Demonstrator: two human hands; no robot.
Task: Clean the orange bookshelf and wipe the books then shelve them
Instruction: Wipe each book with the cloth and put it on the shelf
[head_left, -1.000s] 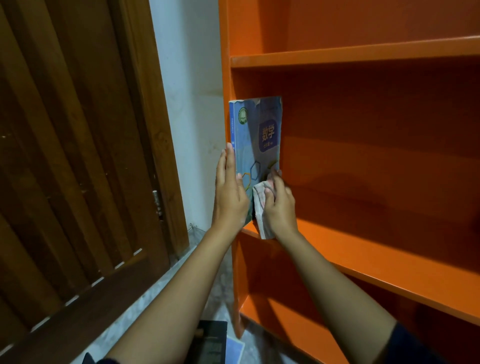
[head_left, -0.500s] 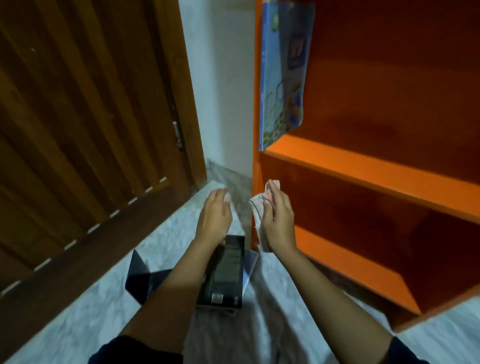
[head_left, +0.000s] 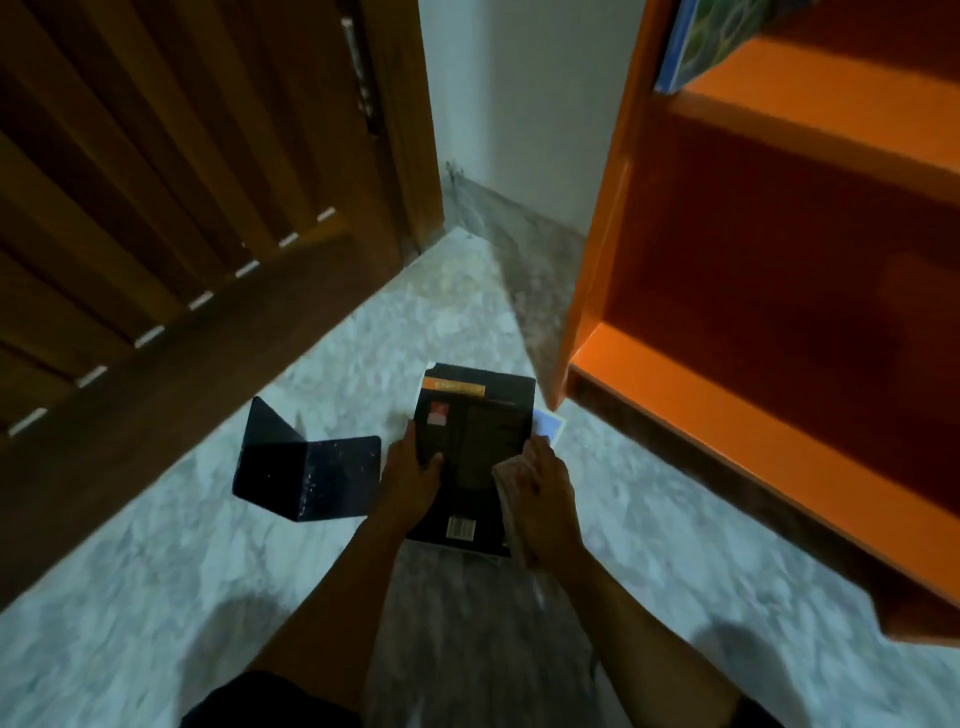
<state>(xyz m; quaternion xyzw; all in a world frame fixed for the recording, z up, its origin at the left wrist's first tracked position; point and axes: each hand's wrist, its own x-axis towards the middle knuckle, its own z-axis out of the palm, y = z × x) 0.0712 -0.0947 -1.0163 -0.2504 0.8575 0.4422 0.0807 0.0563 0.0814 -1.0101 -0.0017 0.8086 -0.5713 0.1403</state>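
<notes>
Dropped to the marble floor (head_left: 182, 545), left hand (head_left: 413, 475) grips black book (head_left: 478, 441), right hand (head_left: 545, 493) clutches cloth (head_left: 508, 499).

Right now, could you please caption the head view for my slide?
Left hand grips a black book beside the orange bookshelf; right hand holds a cloth against the book's edge.

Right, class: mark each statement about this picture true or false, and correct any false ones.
1. The left hand and the right hand are both on the black book. True.
2. The left hand holds the cloth. False: the right hand holds it.
3. A blue book stands on the orange bookshelf. True.
4. The black bookend sits on a shelf. False: it sits on the floor, left of the black book.
</notes>
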